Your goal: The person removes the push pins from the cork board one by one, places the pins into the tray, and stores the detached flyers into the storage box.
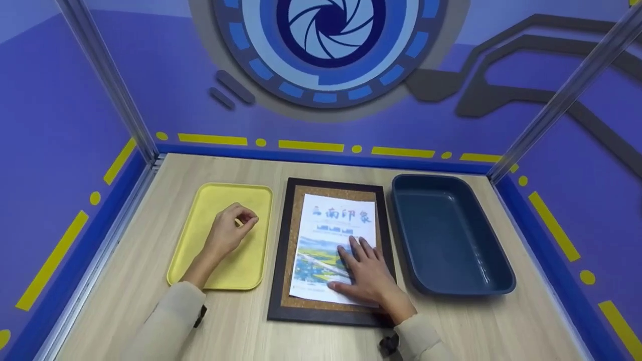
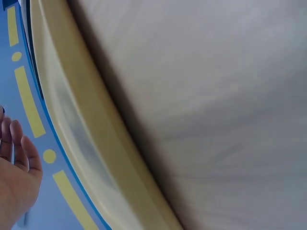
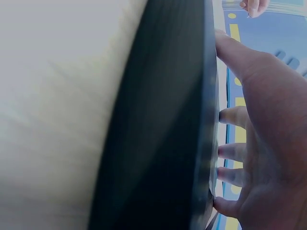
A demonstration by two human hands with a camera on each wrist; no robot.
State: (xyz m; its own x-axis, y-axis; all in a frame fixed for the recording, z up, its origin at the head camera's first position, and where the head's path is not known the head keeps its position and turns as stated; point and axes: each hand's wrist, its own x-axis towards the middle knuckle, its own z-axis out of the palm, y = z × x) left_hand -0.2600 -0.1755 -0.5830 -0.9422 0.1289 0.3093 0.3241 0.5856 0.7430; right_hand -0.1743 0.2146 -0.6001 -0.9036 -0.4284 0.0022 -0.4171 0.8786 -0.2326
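In the head view my left hand (image 1: 228, 231) is over the yellow tray (image 1: 257, 268), thumb and index fingertip together. A small pin-like object (image 3: 249, 16), its thin dark tip just visible in the right wrist view, is pinched there; most of it is hidden by the fingers. My right hand (image 1: 370, 277) lies spread on the lower right of a printed sheet (image 1: 321, 250) with large characters and a landscape. Beneath the sheet is a cork board (image 1: 297, 200) in a dark frame. The sheet sits slightly tilted within the frame.
A deep dark-blue bin (image 1: 441, 240) stands right of the board. Wooden tabletop (image 1: 235, 331) shows around the things. Blue-purple panels (image 1: 165, 85) with metal posts (image 1: 108, 75) enclose the back and sides.
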